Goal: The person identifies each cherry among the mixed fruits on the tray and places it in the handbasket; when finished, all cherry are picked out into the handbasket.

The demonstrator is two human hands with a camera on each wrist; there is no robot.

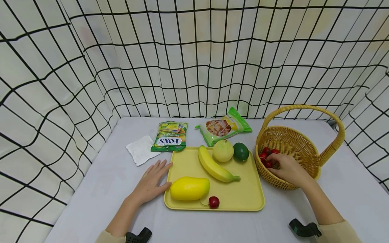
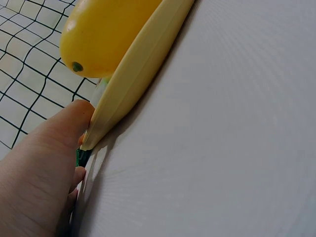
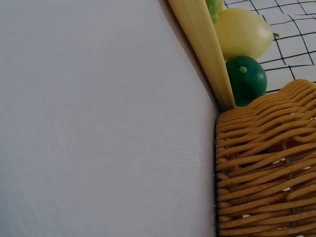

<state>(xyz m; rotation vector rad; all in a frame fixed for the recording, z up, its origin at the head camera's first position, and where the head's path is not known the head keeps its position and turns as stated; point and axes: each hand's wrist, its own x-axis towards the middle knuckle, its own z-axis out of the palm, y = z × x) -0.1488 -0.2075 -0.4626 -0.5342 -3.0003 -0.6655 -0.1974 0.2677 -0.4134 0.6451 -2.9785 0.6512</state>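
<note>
My left hand (image 1: 152, 182) lies flat with spread fingers at the left edge of the yellow tray (image 1: 243, 195), its thumb touching the rim. Close to that thumb, on the tray, is a yellow mango (image 1: 189, 188). A dark red cherry (image 1: 214, 202) with a thin stem sits near the tray's front edge. On the right, my right hand (image 1: 287, 168) reaches into the wicker basket (image 1: 299, 141), thumb and fingers curled around a cherry (image 1: 268, 164) by the basket's left wall. More red cherries (image 1: 266, 151) lie beside the fingertips. The right wrist view shows only the basket's outside, not the hand.
The tray also bears a banana (image 1: 215, 167), a pale round pear (image 1: 223, 151) and a dark green lime (image 1: 241, 152). Behind it lie a green Fox's candy bag (image 1: 170, 136), a green-white snack bag (image 1: 225, 127) and a white packet (image 1: 141, 150). The basket handle (image 1: 304, 107) arches high.
</note>
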